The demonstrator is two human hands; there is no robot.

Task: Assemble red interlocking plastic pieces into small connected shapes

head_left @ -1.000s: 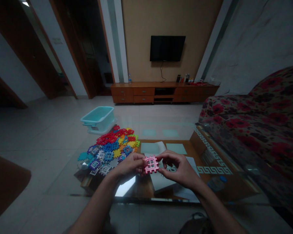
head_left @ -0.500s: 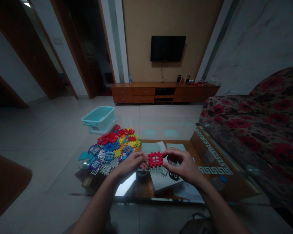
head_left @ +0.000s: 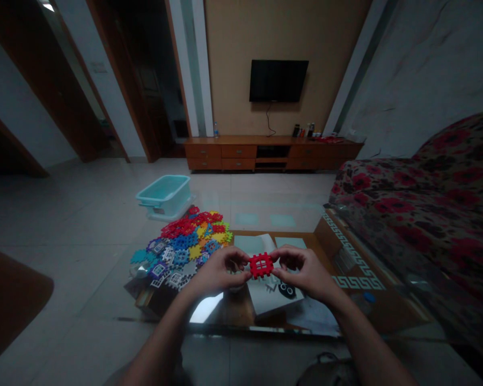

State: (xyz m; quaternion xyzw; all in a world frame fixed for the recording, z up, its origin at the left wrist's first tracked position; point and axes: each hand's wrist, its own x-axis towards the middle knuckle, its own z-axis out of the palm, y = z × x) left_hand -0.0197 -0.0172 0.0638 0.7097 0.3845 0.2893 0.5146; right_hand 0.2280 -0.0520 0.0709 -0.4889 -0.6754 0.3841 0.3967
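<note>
A red square interlocking plastic piece (head_left: 261, 265), with toothed edges and a window-like middle, is held up over the glass table between both hands. My left hand (head_left: 225, 271) pinches its left edge between thumb and fingers. On the opposite edge, my right hand (head_left: 300, 268) has a similar thumb-and-finger grip. To the left lies a heap of interlocking plastic pieces (head_left: 193, 252) in red, blue, yellow, white and purple. Below the held piece, seen at or through the glass, is a pale box-like item (head_left: 269, 300) with a black round-eyed figure.
The glass coffee table (head_left: 116, 289) spans the front. At its far left stands a turquoise plastic tub (head_left: 165, 195). A flowered sofa (head_left: 426, 187) flanks the right side. Against the far wall are a low wooden cabinet (head_left: 237, 153) and a television (head_left: 279, 80).
My left hand has shifted its grip, its thumb and fingers now pinching the red piece's left edge. The piece is turned slightly and sits a little farther right.
</note>
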